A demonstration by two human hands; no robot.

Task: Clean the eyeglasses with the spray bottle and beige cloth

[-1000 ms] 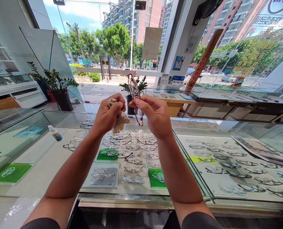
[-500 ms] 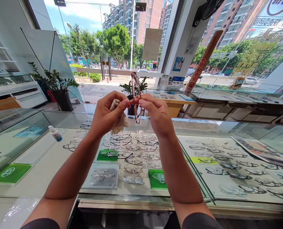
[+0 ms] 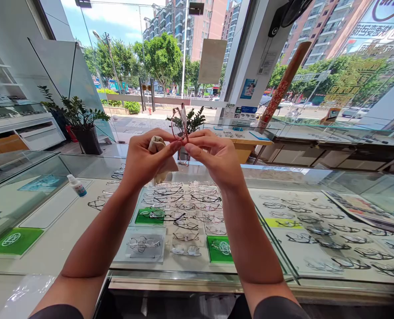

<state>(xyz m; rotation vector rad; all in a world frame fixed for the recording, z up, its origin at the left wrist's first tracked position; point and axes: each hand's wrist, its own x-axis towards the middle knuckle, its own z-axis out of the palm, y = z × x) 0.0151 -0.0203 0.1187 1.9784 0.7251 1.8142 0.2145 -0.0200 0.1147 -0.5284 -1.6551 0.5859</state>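
Glass storefront (image 3: 124,66) gives onto trees (image 3: 162,55) and apartment blocks (image 3: 167,27). Your tabletop (image 3: 183,281) is a glass display case with rows of spectacle frames (image 3: 186,237) and, at left, a spray bottle (image 3: 76,185). Your left hand (image 3: 144,157) bunches a beige cloth (image 3: 168,167) and, with your right hand (image 3: 218,159), pinches the eyeglasses (image 3: 185,128) in a narrow grip above the case. They appear thin-rimmed, reddish-brown and turned obliquely; lens condition cannot be judged.

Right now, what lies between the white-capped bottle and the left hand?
In the head view, several pairs of display eyeglasses lie between the bottle and the left hand.
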